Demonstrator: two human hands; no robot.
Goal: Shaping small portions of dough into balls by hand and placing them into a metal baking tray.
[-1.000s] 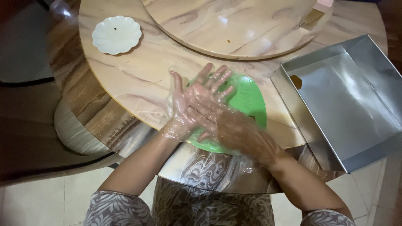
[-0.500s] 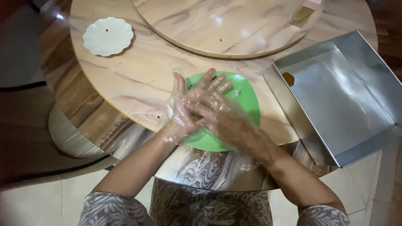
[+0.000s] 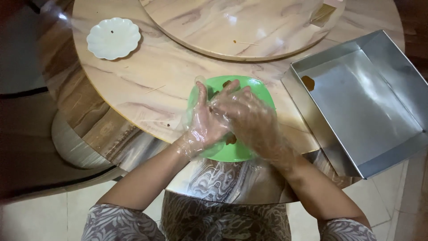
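Since a moment ago the gloved right hand (image 3: 249, 118) has slid further across the left hand (image 3: 206, 125), palms pressed, fingers flat; whether they grasp anything cannot be told. Both stay above the green plate (image 3: 258, 89) at the table's (image 3: 147, 85) near edge

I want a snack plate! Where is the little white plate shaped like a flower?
In the head view, the white scalloped plate sits at the far left of the round marble table, beyond and left of the green plate under the gloved hands.
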